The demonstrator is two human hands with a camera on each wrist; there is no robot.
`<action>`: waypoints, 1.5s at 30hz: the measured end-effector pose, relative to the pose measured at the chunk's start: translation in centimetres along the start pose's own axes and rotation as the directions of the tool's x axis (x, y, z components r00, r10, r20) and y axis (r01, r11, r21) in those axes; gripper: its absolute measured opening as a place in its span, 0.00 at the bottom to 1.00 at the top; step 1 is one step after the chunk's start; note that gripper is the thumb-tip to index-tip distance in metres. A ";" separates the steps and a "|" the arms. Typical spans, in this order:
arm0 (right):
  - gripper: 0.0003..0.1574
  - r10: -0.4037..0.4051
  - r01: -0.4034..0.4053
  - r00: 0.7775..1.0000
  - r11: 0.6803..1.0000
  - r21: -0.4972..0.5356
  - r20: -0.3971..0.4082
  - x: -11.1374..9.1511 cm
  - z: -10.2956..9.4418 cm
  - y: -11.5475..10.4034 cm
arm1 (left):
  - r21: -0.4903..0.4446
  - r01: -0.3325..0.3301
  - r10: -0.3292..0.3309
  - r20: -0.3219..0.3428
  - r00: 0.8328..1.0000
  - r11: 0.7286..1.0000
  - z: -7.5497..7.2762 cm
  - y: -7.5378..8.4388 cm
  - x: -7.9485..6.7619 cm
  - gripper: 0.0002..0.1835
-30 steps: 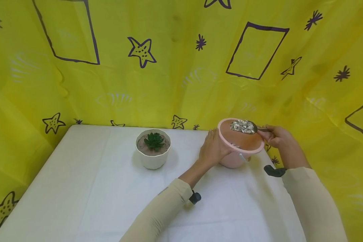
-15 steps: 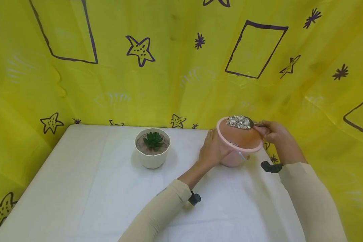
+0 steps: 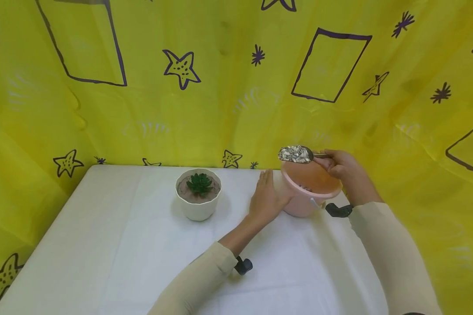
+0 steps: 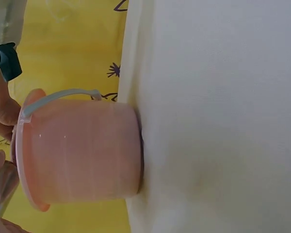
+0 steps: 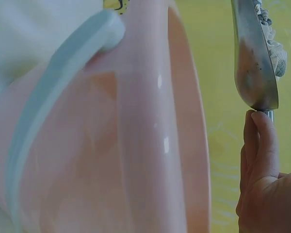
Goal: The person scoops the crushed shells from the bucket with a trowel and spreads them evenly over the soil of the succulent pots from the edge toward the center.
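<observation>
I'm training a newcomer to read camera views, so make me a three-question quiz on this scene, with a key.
1. Multiple choice: what does the right hand hold?
A) a brush
B) a metal scoop
C) a bottle

2. True or false: what the right hand holds is empty.

3. Fill the gap: in the head view, the person's ____ is between the potted plant and the pink bucket.

Key:
1. B.
2. False; it is heaped with small pale pieces.
3. Left hand.
</observation>
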State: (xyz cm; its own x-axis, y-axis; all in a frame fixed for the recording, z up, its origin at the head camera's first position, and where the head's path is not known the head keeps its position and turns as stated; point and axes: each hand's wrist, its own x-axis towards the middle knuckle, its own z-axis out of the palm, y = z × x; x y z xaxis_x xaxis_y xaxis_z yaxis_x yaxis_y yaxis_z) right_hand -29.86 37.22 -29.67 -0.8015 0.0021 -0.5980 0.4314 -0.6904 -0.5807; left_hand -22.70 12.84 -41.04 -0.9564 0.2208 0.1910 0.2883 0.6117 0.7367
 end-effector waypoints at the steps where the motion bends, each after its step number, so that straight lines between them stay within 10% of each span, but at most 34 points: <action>1: 0.25 0.001 -0.001 1.000 1.000 -0.002 0.009 0.1 0.2 0.1 | -0.007 0.011 -0.011 0.002 1.000 1.000 -0.2 -0.1 -0.2 0.54; 28: 0.18 0.007 -0.002 0.999 0.989 -0.149 0.038 2.1 6.2 3.3 | -0.021 -0.116 0.109 -0.215 0.970 0.993 -8.0 -4.1 -4.9 0.54; 45: 0.29 -0.009 0.028 0.997 0.964 -0.263 0.073 4.7 8.5 6.5 | -0.005 -0.030 0.027 -0.314 0.949 1.000 -12.5 -8.0 -6.7 0.58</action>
State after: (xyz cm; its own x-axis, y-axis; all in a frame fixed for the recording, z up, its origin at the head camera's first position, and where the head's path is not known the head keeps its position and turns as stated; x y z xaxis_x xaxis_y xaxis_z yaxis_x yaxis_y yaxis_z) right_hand -34.32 26.55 -31.54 -0.8334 -0.0447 -0.5509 0.5029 -0.4752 -0.7221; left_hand -19.20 -3.01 -40.09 -0.9141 -0.0127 0.4052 0.3170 0.6009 0.7338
